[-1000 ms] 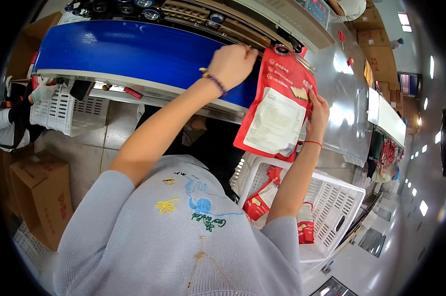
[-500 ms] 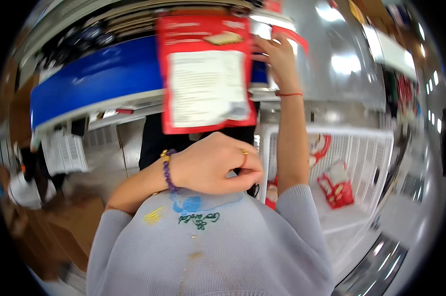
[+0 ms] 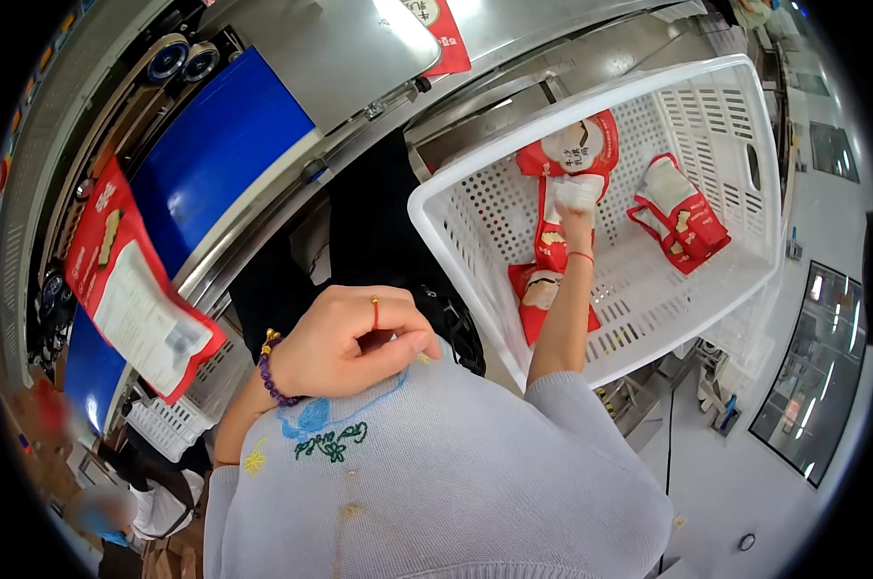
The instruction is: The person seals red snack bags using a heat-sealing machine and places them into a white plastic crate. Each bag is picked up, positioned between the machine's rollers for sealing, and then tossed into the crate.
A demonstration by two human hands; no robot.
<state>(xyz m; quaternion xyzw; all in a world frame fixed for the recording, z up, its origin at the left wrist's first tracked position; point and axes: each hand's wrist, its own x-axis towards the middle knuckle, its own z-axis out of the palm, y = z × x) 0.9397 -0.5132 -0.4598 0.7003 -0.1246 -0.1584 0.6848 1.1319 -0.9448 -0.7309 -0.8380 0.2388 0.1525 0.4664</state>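
Observation:
My left hand [image 3: 359, 338] is curled in front of my chest, thumb against the fingers, with nothing visible in it. Inside the white basket [image 3: 639, 92], my right hand [image 3: 578, 214] grips the pale end of a red packet [image 3: 552, 239]. Red packets lie around it: one [image 3: 581, 143] above, one [image 3: 543, 289] below, and one [image 3: 682, 214] apart on the right. Another red packet [image 3: 152, 299], with a white label, overhangs the front edge of the blue belt [image 3: 215, 145] at the left.
Beyond the belt is a metal cover [image 3: 335, 58], with a red packet [image 3: 446, 43] on the metal surface beside it. A smaller white crate [image 3: 171, 425] stands low at the left. Two blurred people are partly visible at the lower left.
The view has turned right, bringing the basket closer to the middle. My right hand has moved from the metal surface down into the basket. My left hand remains curled at my chest.

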